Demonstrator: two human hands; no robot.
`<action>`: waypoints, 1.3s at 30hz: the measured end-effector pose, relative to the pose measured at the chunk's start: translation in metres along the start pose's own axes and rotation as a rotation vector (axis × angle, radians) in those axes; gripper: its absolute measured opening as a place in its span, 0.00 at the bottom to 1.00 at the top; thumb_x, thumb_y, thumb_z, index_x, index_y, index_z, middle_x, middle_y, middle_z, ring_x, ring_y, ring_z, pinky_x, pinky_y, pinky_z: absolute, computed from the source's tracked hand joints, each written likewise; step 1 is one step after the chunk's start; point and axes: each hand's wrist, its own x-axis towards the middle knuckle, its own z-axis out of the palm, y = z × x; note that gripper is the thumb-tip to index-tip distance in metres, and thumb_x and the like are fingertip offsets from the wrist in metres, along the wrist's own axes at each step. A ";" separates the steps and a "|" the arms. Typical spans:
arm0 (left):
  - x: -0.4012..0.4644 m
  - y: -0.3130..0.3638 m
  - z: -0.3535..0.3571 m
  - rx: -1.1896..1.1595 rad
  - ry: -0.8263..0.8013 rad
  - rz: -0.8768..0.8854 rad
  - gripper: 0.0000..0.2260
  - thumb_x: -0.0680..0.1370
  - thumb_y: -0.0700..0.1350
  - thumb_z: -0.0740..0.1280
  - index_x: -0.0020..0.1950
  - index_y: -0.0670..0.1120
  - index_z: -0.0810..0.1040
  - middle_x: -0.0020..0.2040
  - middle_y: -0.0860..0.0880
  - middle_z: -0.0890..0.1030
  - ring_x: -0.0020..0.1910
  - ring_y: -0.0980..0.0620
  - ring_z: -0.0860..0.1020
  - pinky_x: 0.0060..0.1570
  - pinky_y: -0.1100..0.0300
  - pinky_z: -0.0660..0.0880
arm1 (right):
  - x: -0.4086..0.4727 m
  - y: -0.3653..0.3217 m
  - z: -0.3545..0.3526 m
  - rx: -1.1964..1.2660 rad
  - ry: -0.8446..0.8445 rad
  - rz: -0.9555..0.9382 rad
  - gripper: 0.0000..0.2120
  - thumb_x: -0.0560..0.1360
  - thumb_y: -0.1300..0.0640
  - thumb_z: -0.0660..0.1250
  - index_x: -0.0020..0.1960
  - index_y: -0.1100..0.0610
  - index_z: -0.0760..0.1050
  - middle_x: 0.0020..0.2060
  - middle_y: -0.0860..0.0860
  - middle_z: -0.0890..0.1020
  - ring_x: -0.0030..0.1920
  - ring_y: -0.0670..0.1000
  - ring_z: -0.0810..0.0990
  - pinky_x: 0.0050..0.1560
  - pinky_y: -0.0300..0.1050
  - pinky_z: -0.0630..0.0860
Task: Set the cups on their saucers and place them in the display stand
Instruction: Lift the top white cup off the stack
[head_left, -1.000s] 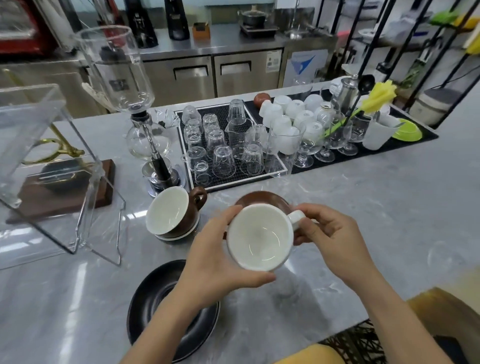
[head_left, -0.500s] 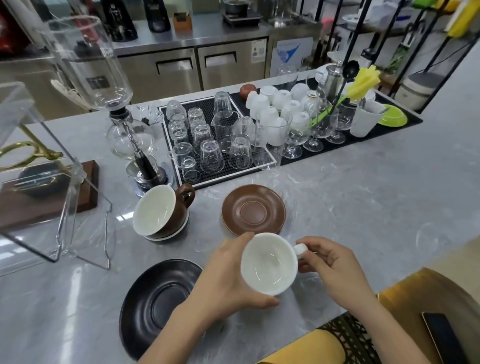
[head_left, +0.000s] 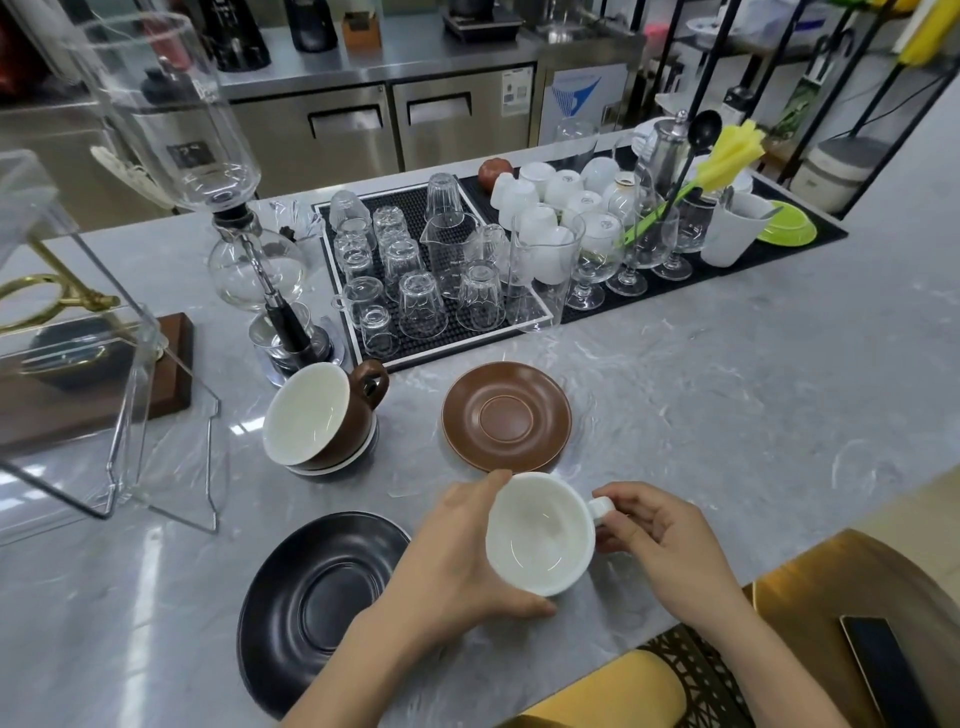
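A white cup (head_left: 540, 532) is held just above the grey counter near its front edge. My left hand (head_left: 457, 556) wraps its left side and my right hand (head_left: 657, 540) pinches its handle. Just beyond it lies an empty brown saucer (head_left: 506, 415). A black saucer (head_left: 317, 603) lies empty to the left of my left hand. Farther left, a brown cup (head_left: 317, 413) with a white inside sits tilted on a white saucer (head_left: 332, 465). The clear acrylic display stand (head_left: 93, 332) stands at the left edge.
A glass siphon coffee maker (head_left: 249, 249) stands behind the brown cup. A black mat (head_left: 363, 208) holds several upturned glasses, with white cups (head_left: 550, 208) and stemmed glasses to its right. A wooden base (head_left: 171, 374) sits behind the stand. A phone (head_left: 893, 670) lies at bottom right.
The white cup came off the brown saucer and toward me, low over the counter's front edge. Both hands kept their grip. The brown saucer is now uncovered.
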 end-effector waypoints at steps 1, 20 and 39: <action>0.000 0.000 0.000 -0.003 -0.002 -0.004 0.40 0.56 0.63 0.80 0.66 0.59 0.70 0.58 0.62 0.77 0.56 0.60 0.72 0.55 0.62 0.72 | 0.000 0.001 0.000 -0.006 -0.002 0.002 0.09 0.77 0.66 0.67 0.52 0.55 0.81 0.44 0.47 0.87 0.45 0.49 0.86 0.44 0.39 0.82; -0.006 0.001 0.006 -0.078 -0.011 -0.094 0.57 0.55 0.60 0.84 0.80 0.53 0.61 0.72 0.59 0.67 0.70 0.58 0.67 0.70 0.63 0.66 | 0.003 0.010 -0.008 -0.184 -0.004 0.019 0.07 0.76 0.61 0.70 0.52 0.53 0.83 0.41 0.47 0.88 0.41 0.48 0.86 0.41 0.43 0.83; -0.042 -0.006 -0.037 -0.210 0.467 -0.058 0.27 0.66 0.61 0.77 0.62 0.57 0.78 0.55 0.61 0.78 0.55 0.57 0.78 0.49 0.65 0.77 | 0.018 -0.051 0.007 -0.242 0.082 -0.117 0.07 0.74 0.57 0.72 0.50 0.46 0.82 0.38 0.45 0.84 0.39 0.44 0.81 0.45 0.44 0.80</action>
